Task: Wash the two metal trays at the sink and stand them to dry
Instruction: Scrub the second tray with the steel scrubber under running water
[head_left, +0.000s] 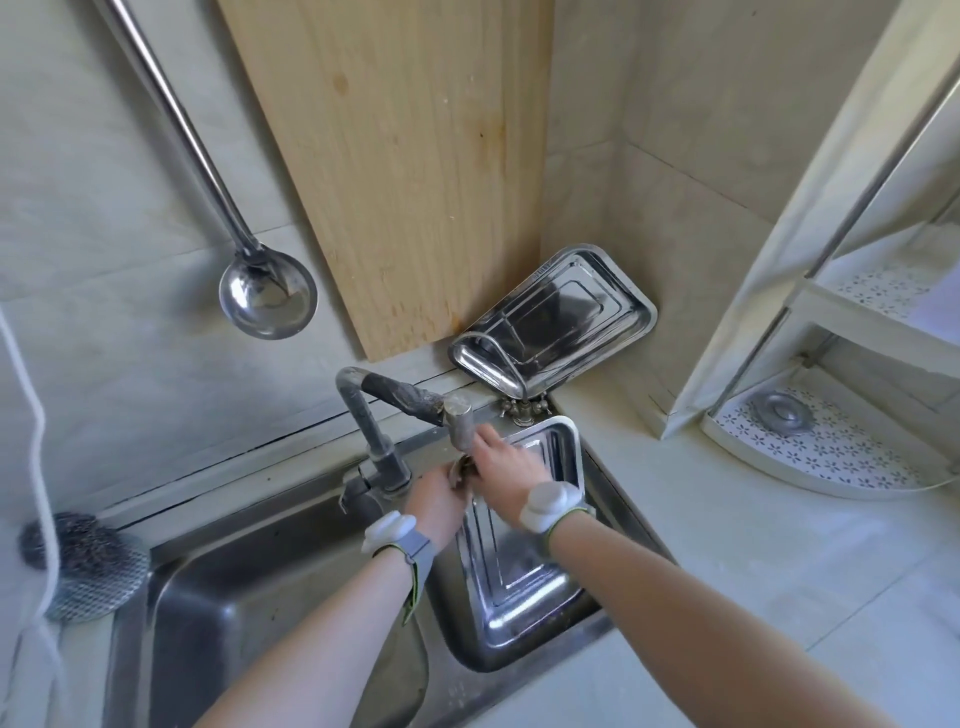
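1. Since one shiny rectangular steel tray (566, 306) stands tilted in the corner beyond our hands, leaning by the pale wooden board (415, 182), we judge about half the task done.
2. The second steel tray (519, 582), equally shiny and rectangular, lies directly beneath our hands. It is propped aslant in the stainless steel sink (249, 597), with its far rim at the back right corner.
3. Our right hand (506, 470) reaches over that tray's far half, fingers stretched out flat and pinching nothing we can see, just under the spout of the grey metal tap (371, 421).
4. Our left hand (434, 501) sits just beside the right. Its fingers are hidden, so we cannot tell whether they curl round anything. A small brownish thing between the hands is too blurred to name.
5. We see no running water. What is left, we judge, is to finish washing and rinsing this tray and then stand it by the first.
6. A long-handled steel ladle (267, 296) hangs well beyond and left of the hands. A round grey wire scourer (88, 561) sits far to their left, and a white corner shelf (831, 467) far to their right.
7. The spout hangs close over our hands and must be cleared when lifting the tray. The standing tray also fills much of the corner.
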